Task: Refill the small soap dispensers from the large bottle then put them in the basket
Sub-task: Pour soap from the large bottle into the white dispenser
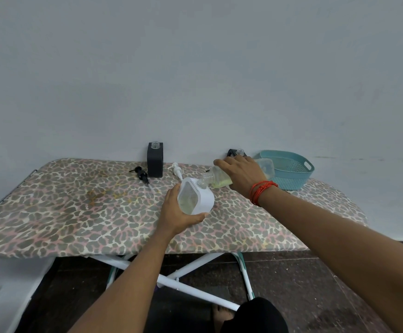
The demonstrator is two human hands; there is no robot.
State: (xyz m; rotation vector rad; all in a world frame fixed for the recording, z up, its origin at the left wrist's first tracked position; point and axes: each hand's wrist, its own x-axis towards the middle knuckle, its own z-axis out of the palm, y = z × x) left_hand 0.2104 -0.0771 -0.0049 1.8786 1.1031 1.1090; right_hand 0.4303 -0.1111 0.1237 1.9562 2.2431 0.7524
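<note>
My left hand grips a white soap dispenser with a clear front, tilted on the ironing board and holding some pale yellow liquid. My right hand grips the large clear bottle, tipped on its side with its neck at the dispenser's mouth; yellow-green soap lies along its lower side. A black dispenser without its pump stands at the back. Another black dispenser shows partly behind my right hand. The teal basket sits at the back right.
A black pump head and a white pump head lie loose on the leopard-print ironing board, either side of the standing black dispenser. A grey wall runs right behind the board. White crossed legs and dark floor show below.
</note>
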